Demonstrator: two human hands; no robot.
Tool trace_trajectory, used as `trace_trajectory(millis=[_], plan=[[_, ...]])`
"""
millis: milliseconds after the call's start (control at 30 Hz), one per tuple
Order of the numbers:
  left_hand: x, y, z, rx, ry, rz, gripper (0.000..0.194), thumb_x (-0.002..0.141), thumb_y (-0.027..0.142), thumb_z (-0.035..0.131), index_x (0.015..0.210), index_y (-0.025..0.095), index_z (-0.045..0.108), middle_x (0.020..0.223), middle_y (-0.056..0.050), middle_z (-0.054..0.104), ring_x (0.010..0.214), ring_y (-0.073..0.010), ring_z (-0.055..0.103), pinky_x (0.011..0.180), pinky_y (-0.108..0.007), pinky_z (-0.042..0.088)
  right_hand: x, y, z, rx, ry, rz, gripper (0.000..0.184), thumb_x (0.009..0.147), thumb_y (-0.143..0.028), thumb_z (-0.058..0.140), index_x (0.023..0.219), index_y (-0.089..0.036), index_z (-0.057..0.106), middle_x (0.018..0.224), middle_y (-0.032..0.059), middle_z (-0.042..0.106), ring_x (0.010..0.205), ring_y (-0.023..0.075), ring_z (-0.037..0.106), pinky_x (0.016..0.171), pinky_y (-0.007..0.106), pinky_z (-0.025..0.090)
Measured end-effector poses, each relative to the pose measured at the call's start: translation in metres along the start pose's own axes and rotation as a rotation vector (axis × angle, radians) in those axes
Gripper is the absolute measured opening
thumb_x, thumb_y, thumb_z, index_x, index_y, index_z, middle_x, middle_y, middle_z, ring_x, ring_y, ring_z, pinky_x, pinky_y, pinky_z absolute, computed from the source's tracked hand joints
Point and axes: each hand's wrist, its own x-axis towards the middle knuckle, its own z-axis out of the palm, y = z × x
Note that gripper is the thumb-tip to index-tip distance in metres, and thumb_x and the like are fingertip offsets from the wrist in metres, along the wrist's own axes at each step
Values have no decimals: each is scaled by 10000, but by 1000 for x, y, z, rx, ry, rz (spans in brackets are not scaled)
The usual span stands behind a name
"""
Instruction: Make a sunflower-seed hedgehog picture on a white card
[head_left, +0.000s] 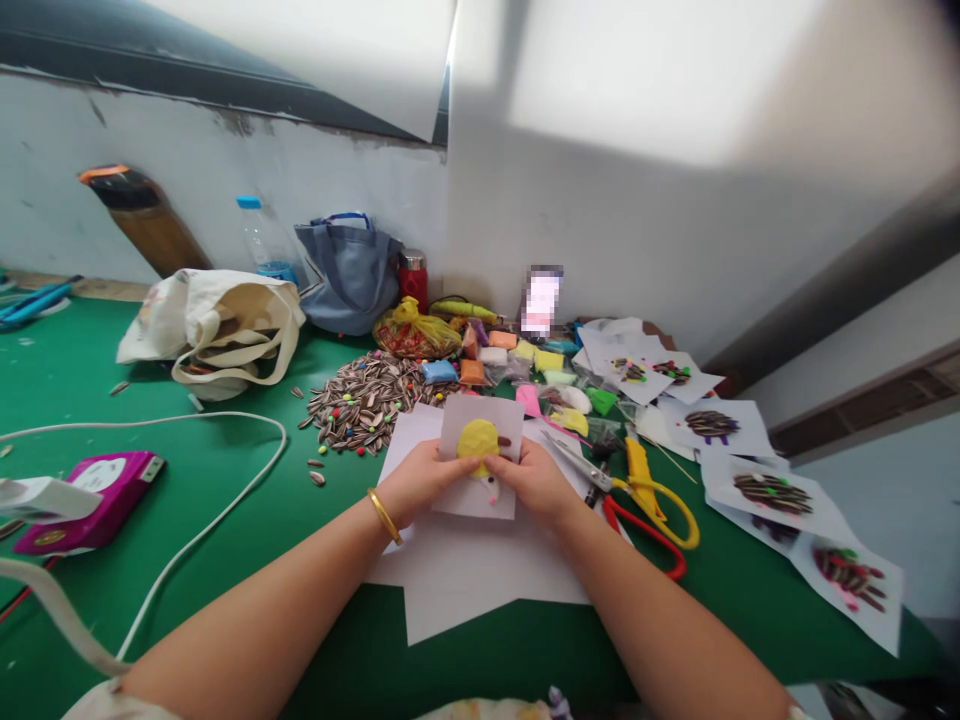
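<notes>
Between my two hands is a small white paper card [460, 412] carrying a flat yellow clay disc [477, 438]. A brown clay piece [504, 441] juts from the disc's right side, and a small white clay shape [492, 489] with pink and dark dots sits below it. My left hand [428, 482] is closed on the card's left edge, its thumb pressing the disc's lower part. On the opposite edge, my right hand [537, 484] grips the card with its thumb beside the other. The fingers behind the card are hidden. Plain white sheets [480, 570] lie underneath.
Striped sunflower seeds [360, 400] with coloured beads are heaped behind my left hand. Packs of coloured clay [493, 355] lie beyond the card. Yellow-handled scissors [643, 485] and red-handled scissors [646, 540] rest to the right, near several decorated cards [787, 500]. A white cable [217, 520] crosses the left.
</notes>
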Motion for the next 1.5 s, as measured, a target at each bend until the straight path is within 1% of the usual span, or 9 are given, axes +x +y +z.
trace_trajectory(millis=[100,233,367,467,733,900,1200,1333,1500], plan=[[-1,0,0,-46,0,-56,503,741,487,721,1077,113,704,1024,-127,741,863,-261,693,739,-330,533,1,0,0,48,34,-25,404,727,-422,759,1033,-173,674,964,68,718,745,206,669,591,299,545],[-2,2,2,-15,44,-34,496,697,441,769,1071,124,701,1006,-111,744,824,-237,688,711,-304,520,1,2,-1,86,35,-37,406,732,-400,759,1055,-172,664,968,68,719,775,211,676,667,328,561],[-1,2,2,101,71,25,478,690,441,770,1045,127,711,1000,-105,744,839,-243,681,710,-304,510,0,3,-1,85,30,-31,404,754,-404,740,1062,-154,667,991,87,720,846,236,681,732,351,562],[0,0,1,82,73,70,492,704,452,758,1077,137,700,1046,-104,734,879,-247,678,735,-308,514,0,3,0,76,55,-43,403,748,-411,740,1049,-150,675,1006,93,720,884,252,679,787,378,552],[0,1,2,70,97,110,480,727,452,740,1083,133,687,1071,-107,726,914,-253,672,762,-320,516,2,5,-2,42,62,-44,394,751,-421,737,1044,-164,682,1026,84,720,854,236,679,770,363,549],[0,1,2,28,91,75,495,740,458,727,1108,132,668,1102,-117,716,928,-257,672,756,-324,518,2,5,-2,26,69,-36,392,748,-419,737,1035,-159,684,1030,85,721,867,239,678,758,351,544],[1,0,-1,-7,101,82,485,720,483,739,1051,136,674,1064,-106,722,908,-254,671,753,-326,520,0,1,0,27,98,-23,394,722,-415,754,1014,-160,682,996,79,722,863,244,676,747,356,548],[2,0,-1,-8,77,111,501,721,471,746,1084,135,667,1098,-111,712,950,-259,663,792,-335,521,0,0,0,15,97,-21,412,720,-431,751,1026,-164,679,1020,84,720,877,252,675,737,361,553],[3,-4,-1,-81,122,106,484,730,465,739,1073,135,652,1092,-114,710,925,-248,668,780,-339,529,1,0,1,-42,50,-40,419,721,-441,749,1031,-166,692,1025,83,728,924,260,678,832,395,535]])
